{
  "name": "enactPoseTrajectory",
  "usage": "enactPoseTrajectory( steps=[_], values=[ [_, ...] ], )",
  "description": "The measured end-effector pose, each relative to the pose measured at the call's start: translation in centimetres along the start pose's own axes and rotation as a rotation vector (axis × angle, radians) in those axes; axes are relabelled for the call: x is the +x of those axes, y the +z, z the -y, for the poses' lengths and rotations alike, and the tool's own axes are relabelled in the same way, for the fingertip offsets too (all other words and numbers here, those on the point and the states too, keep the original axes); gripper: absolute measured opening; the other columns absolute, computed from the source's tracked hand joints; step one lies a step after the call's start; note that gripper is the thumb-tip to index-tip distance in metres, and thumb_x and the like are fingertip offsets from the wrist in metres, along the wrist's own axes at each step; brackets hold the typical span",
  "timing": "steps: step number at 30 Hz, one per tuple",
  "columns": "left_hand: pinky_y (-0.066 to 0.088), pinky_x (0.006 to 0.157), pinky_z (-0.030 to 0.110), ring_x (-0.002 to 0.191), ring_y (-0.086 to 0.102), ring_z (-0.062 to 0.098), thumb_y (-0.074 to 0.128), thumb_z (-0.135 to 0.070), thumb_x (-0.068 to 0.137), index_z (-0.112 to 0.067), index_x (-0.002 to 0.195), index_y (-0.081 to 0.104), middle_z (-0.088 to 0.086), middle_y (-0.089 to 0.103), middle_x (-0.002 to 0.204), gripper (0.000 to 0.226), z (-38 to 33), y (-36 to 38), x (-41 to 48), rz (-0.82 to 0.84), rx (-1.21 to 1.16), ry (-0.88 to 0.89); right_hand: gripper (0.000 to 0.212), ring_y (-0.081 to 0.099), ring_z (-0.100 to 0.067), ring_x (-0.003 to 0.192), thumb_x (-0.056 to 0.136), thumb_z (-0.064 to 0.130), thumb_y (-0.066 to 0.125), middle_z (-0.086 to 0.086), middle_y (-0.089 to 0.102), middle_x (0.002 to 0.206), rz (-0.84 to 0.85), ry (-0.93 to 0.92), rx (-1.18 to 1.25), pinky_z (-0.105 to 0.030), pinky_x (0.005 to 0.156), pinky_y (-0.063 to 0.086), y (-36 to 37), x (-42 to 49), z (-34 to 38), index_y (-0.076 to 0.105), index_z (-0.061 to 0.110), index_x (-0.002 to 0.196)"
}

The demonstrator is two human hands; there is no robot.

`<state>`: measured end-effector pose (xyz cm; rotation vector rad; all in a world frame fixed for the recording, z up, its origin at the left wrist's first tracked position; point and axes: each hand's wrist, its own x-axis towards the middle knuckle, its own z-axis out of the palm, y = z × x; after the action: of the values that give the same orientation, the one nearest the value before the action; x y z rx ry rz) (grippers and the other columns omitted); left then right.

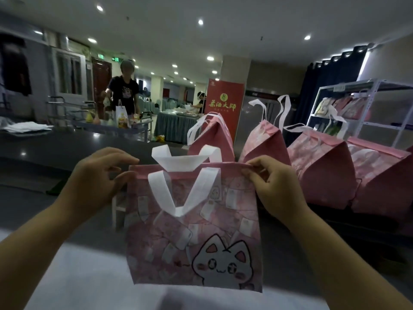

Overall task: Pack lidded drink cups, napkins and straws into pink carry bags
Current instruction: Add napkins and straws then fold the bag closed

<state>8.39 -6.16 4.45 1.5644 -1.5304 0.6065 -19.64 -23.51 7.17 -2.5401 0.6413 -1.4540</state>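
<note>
I hold a flat pink carry bag (196, 233) with a white cat print and white handles up in front of me. My left hand (98, 175) pinches its top left corner between thumb and fingers. At the top right corner my right hand (274, 186) pinches the rim. The bag hangs unopened, one handle drooping over its front. Behind it several filled pink bags (319, 171) stand in a row on the dark counter (67, 151). No cups, napkins or straws show.
A person stands at a cart (125, 124) with drinks and a white paper bag at the back left. A red banner (223, 104) stands mid-room. A white metal shelf (357, 108) with packets is at the right.
</note>
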Motion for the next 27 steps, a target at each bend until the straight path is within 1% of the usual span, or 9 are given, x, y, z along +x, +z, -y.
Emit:
enactPoseTrajectory(
  steps=[6,10,13,15,17,19,21,23,27],
  values=[
    [0.053,0.062,0.025,0.072,0.061,0.019,0.071,-0.007,0.073,-0.004,0.089,0.067,0.008,0.062,0.088,0.017,3.8,-3.2,3.3,-0.044,-0.021,0.077,0.008,0.056,-0.012,0.059,0.085,0.016,0.066,0.007,0.060,0.071,-0.214,-0.094,-0.105,-0.033,0.054,0.050,3.7,7.0,5.9,0.067,0.009,0.086],
    [0.052,0.070,0.016,0.075,0.062,0.005,0.064,-0.020,0.080,-0.011,0.094,0.067,-0.002,0.064,0.089,0.017,7.4,-4.0,5.0,0.031,-0.081,0.086,0.006,0.056,-0.013,0.058,0.084,0.016,0.065,0.005,0.062,0.068,-0.323,-0.096,-0.165,-0.026,0.056,0.043,8.0,10.9,9.5,0.065,0.011,0.081],
    [0.051,0.063,0.018,0.084,0.059,0.000,0.049,-0.047,0.081,-0.029,0.096,0.064,-0.017,0.059,0.093,0.028,9.8,-3.9,5.9,0.100,-0.259,-0.047,0.007,0.059,-0.020,0.060,0.084,0.015,0.063,-0.003,0.067,0.071,-0.392,-0.086,-0.252,-0.025,0.059,0.035,11.7,12.7,11.4,0.065,0.009,0.080],
    [0.048,0.069,0.021,0.092,0.056,-0.002,0.045,-0.061,0.082,-0.036,0.101,0.062,-0.021,0.058,0.097,0.035,11.5,-3.3,6.3,0.156,-0.327,-0.107,0.007,0.060,-0.021,0.062,0.084,0.012,0.062,-0.005,0.067,0.071,-0.406,-0.062,-0.297,-0.024,0.060,0.032,14.0,13.4,12.2,0.063,0.007,0.079],
    [0.046,0.071,0.020,0.096,0.054,-0.005,0.043,-0.076,0.074,-0.036,0.115,0.058,-0.024,0.054,0.103,0.059,13.0,-2.4,6.4,0.248,-0.340,-0.136,0.008,0.058,-0.021,0.063,0.085,0.010,0.059,-0.005,0.064,0.070,-0.383,-0.027,-0.321,-0.025,0.059,0.034,16.2,13.6,12.7,0.061,0.005,0.079],
    [0.048,0.079,0.025,0.101,0.053,-0.001,0.048,-0.081,0.063,-0.034,0.127,0.049,-0.021,0.049,0.113,0.080,14.1,-1.1,6.2,0.321,-0.343,-0.182,0.010,0.054,-0.021,0.064,0.086,0.009,0.056,-0.004,0.059,0.069,-0.359,0.022,-0.317,-0.029,0.059,0.036,18.1,13.7,12.8,0.057,0.006,0.077],
    [0.048,0.088,0.032,0.107,0.051,0.007,0.061,-0.071,0.066,-0.034,0.132,0.042,-0.015,0.047,0.124,0.079,14.9,0.2,5.9,0.351,-0.306,-0.215,0.010,0.054,-0.024,0.068,0.087,0.012,0.055,-0.005,0.060,0.072,-0.325,0.076,-0.292,-0.030,0.059,0.033,19.8,13.6,12.8,0.056,0.007,0.078],
    [0.048,0.088,0.034,0.110,0.050,0.013,0.069,-0.050,0.072,-0.036,0.132,0.041,-0.006,0.047,0.130,0.068,15.6,1.5,5.5,0.352,-0.281,-0.240,0.012,0.057,-0.024,0.070,0.088,0.018,0.059,-0.006,0.064,0.075,-0.272,0.093,-0.230,-0.031,0.059,0.037,20.9,13.4,12.7,0.059,0.008,0.081],
    [0.052,0.088,0.041,0.113,0.050,0.016,0.068,-0.030,0.078,-0.035,0.134,0.041,-0.003,0.046,0.130,0.062,17.3,2.9,5.1,0.318,-0.360,-0.293,0.026,0.057,-0.007,0.070,0.083,0.038,0.067,0.003,0.066,0.086,-0.156,0.096,-0.075,-0.025,0.064,0.047,21.1,12.8,11.4,0.064,0.015,0.093]
  ],
)
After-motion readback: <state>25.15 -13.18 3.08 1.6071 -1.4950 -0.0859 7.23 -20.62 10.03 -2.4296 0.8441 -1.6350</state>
